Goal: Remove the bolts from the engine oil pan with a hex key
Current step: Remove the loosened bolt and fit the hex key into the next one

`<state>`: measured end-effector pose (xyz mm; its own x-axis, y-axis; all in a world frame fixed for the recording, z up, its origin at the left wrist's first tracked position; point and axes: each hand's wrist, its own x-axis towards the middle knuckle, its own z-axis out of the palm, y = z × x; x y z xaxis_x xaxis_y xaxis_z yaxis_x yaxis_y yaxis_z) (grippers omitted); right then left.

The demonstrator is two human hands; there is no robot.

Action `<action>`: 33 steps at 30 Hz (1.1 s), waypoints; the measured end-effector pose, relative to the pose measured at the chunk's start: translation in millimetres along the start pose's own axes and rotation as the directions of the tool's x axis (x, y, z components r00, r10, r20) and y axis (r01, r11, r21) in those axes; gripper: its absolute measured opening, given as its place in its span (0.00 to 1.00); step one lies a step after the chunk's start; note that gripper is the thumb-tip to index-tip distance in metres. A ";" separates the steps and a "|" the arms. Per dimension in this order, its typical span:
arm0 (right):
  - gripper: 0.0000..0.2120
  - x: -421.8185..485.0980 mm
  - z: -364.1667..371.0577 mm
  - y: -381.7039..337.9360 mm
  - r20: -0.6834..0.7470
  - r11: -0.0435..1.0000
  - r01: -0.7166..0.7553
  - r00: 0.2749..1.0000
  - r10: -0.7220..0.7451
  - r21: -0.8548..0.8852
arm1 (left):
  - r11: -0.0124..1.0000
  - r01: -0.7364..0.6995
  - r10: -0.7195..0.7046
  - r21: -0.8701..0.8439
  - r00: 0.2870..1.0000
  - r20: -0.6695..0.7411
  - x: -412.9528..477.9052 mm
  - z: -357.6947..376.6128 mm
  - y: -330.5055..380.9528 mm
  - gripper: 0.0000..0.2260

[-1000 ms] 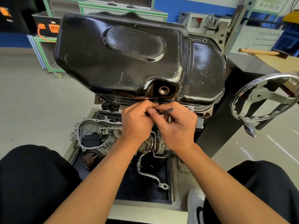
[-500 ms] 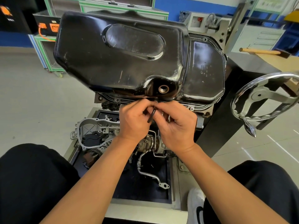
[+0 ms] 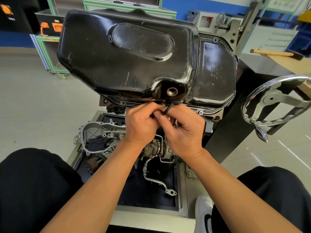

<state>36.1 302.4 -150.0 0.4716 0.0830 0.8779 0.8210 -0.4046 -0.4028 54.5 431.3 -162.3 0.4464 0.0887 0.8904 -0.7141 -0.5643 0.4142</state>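
**OIL PAN, NEAR FLANGE: HEX KEY HELD IN BOTH HANDS**

The oil pan (image 3: 134, 61) is black pressed steel. It sits sump side up and fills the upper middle of the view. Its flange (image 3: 210, 110) runs along the near edge, facing the person.

A black stand (image 3: 235, 135) rises to the right of the pan. It carries a chromed handwheel (image 3: 252, 96), whose crank knob hangs at the bottom of the rim.

Below the pan is a tray (image 3: 151, 195) with a dark liner. On it lie a cast aluminium timing cover (image 3: 94, 130) at the left, a turbocharger (image 3: 156, 148) partly hidden by the forearms, and a bent metal pipe (image 3: 151, 179).

The left hand (image 3: 141, 125) and right hand (image 3: 185, 135) meet just under the flange. The fingers of both are curled.

- Both hands pinch the hex key (image 3: 168, 108) between thumb and fingertips.
- The key is a short black bar, tilted, with its upper end touching or almost touching the flange.
- The key sits directly below the drain hole (image 3: 172, 91).
- The fingers cover the key's tip, so it cannot be told whether the tip is seated in a fastener.

One bolt (image 3: 200, 112) is visible in the flange, just right of the right hand.

A hammer (image 3: 272, 52) with a wooden handle lies on the bench at the far right.
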 end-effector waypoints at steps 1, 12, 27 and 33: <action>0.04 -0.6 0.3 -0.5 0.006 1.000 -0.003 1.000 0.003 0.001 | 1.000 0.006 -0.005 0.005 1.000 -0.011 0.3 0.1 0.6 0.08; 0.06 -0.1 0.4 -0.1 -0.011 1.000 -0.011 1.000 0.011 0.016 | 0.994 -0.014 0.026 -0.106 0.994 0.108 -0.4 -3.4 -2.1 0.07; 0.06 0.4 1.1 3.9 -0.007 1.000 -0.015 1.000 0.015 -0.005 | 0.990 -0.004 0.023 -0.141 0.990 0.138 -0.5 -5.0 -1.9 0.10; 0.02 2.1 2.7 -0.4 -0.009 0.999 -0.032 0.999 0.032 0.019 | 0.994 -0.024 0.030 -0.106 0.998 0.058 2.3 -3.8 -3.8 0.04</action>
<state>37.7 305.2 -148.7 0.4947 0.0618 0.8669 0.8116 -0.3897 -0.4354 56.2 436.8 -161.1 0.4551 0.0239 0.8901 -0.7777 -0.4762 0.4104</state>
